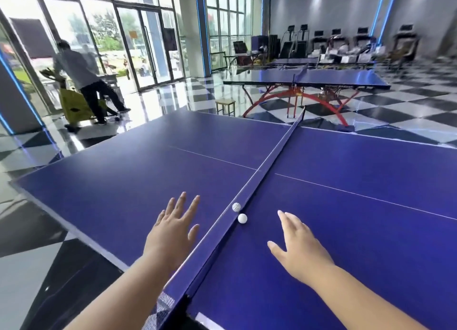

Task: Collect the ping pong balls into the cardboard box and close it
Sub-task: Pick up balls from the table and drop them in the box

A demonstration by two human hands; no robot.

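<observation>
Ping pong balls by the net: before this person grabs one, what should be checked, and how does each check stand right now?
1. Balls located: ok, near ball and far ball lie at the net.
2. Left hand free: ok, open and empty.
3. Right hand free: ok, open and empty.
4. Path to near ball clear: ok, on right hand's side.
5. Cardboard box located: not ok, none in view.

Matt blue table top (123, 181), smooth white ping pong ball (242, 218), glossy checkered floor (408, 112)
</observation>
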